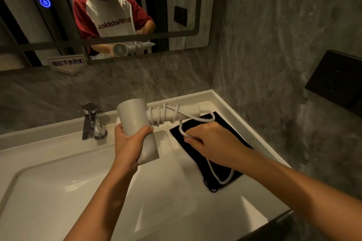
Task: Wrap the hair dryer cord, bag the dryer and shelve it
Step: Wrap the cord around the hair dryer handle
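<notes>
A white hair dryer (135, 119) is held above the washbasin counter, its handle pointing right. My left hand (129, 143) grips its barrel. Several turns of the white cord (164, 115) are wound around the handle. My right hand (211, 141) pinches the loose cord just below the handle; the rest of the cord trails down in a loop over a flat black bag (221, 174) that lies on the counter at the right, under my right wrist.
A white basin (58, 188) fills the lower left, with a chrome tap (90, 121) behind it. A mirror (137, 6) hangs on the grey stone wall. A black panel (337, 78) is mounted on the right wall. The counter edge (254, 129) runs along that wall.
</notes>
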